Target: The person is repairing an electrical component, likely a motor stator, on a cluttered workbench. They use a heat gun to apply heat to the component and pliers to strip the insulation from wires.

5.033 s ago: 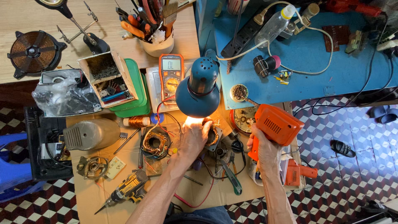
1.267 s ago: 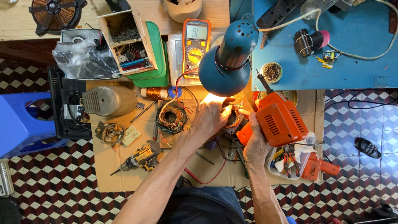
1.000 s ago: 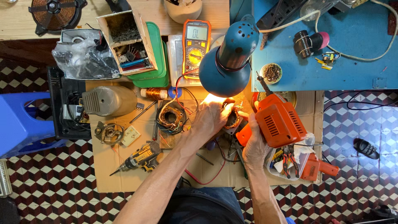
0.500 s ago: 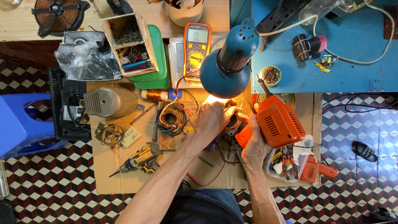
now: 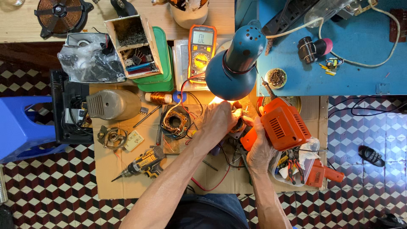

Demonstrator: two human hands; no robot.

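Orange power tool (image 5: 283, 128), boxy plastic body with a patch of thin slits on its side, tilted, in the middle of the cardboard-covered worktop (image 5: 127, 186), just near of the blue lamp (image 5: 235, 68). Small dark metal part (image 5: 237, 125) at the tool's left end, lit bright by the lamp, mostly hidden. Right hand (image 5: 259, 149) wrapped round the near left side of the orange tool, fingers curled tight on it. Left hand (image 5: 218, 121) bent over the small metal part, fingers pressed together on it; fingertips hidden in the glare, so cannot tell just how pinched. Left of the hands, a round ring of wire coils (image 5: 175, 123) with red and blue wires. Farther left, a grey metal cover (image 5: 113, 104) and a small reel of copper wire (image 5: 158, 98). Near left, a yellow and black drill (image 5: 142, 163) lying flat. Far, a yellow meter (image 5: 200, 52) with a small screen and a round dial, next to a green flat box (image 5: 159, 72) with an open wooden box (image 5: 135, 48) of small parts on top. Far left, a crinkled clear bag (image 5: 91, 61). Right of the orange tool, a clear tub (image 5: 296, 163) full of small tools and a second orange tool (image 5: 322, 174).
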